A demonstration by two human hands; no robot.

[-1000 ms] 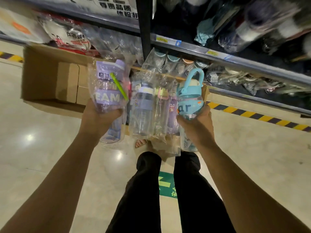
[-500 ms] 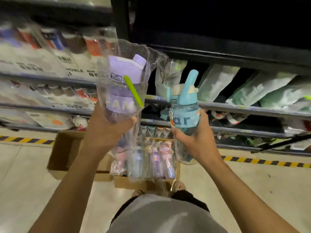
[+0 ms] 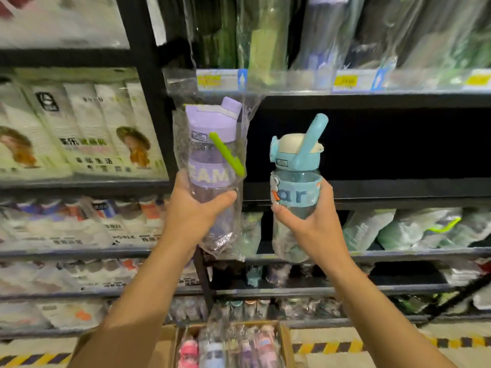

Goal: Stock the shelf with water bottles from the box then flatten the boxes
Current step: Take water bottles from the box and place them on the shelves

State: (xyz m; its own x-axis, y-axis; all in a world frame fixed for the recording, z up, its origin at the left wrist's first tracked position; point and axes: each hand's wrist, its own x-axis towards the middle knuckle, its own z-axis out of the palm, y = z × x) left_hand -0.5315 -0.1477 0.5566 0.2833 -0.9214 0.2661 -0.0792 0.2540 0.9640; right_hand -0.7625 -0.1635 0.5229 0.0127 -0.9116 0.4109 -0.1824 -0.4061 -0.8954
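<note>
My left hand point(image 3: 194, 208) grips a purple water bottle point(image 3: 210, 144) wrapped in a clear plastic bag, with a green strap on its side. A blue water bottle point(image 3: 295, 176) with a raised blue handle, also bagged, is held upright in my right hand point(image 3: 308, 221). Both bottles are raised in front of a dark, empty-looking shelf bay point(image 3: 385, 144) at chest height. Below, on the floor, an open cardboard box point(image 3: 287, 343) holds several more bagged bottles standing upright.
A black shelf upright point(image 3: 148, 83) divides the racks. The left rack holds white packaged goods point(image 3: 87, 128). Bagged bottles hang on the shelf above point(image 3: 318, 35), and green-white packs point(image 3: 398, 229) lie on the shelf below. Yellow-black tape point(image 3: 398, 343) marks the floor.
Both hands have lifted the bottles from over the box up to the dark shelf bay. The view has tilted up from the floor to the racks.
</note>
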